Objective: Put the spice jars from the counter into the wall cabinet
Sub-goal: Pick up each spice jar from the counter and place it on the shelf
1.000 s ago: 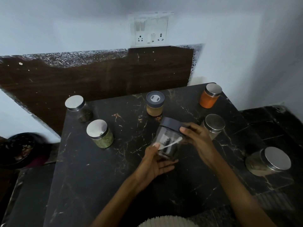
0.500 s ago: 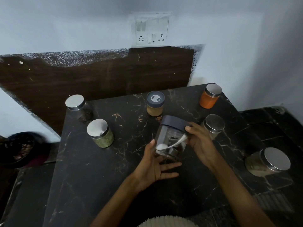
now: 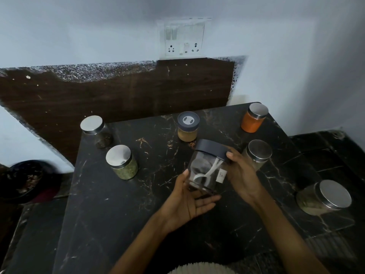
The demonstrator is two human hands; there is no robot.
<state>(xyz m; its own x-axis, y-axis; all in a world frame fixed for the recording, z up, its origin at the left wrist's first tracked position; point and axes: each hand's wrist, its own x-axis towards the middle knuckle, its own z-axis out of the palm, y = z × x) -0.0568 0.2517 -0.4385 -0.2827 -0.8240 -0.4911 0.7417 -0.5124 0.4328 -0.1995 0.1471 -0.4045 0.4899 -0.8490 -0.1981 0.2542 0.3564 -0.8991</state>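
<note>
1. Spice jars stand scattered on the black marble bench [image 3: 122,210]; one clear glass jar with a dark lid [image 3: 207,167], a white scoop inside it, is held tilted above the bench between both hands.
2. Left hand [image 3: 189,204] lies palm up and wide open under the jar's base, fingers spread, thumb against the glass.
3. Right hand [image 3: 243,175] grasps the jar's side, its thumb on the dark lid's rim.
4. On the bench sit a steel-lidded green-filled jar [image 3: 122,162], a steel-lidded dark-filled jar [image 3: 96,131], a dark-lidded tan-filled jar [image 3: 187,126], a steel-lidded orange-filled jar [image 3: 253,117], a steel-lidded pale jar [image 3: 258,153] just behind the right hand, and a large steel-lidded jar [image 3: 324,197] at the right edge.
</note>
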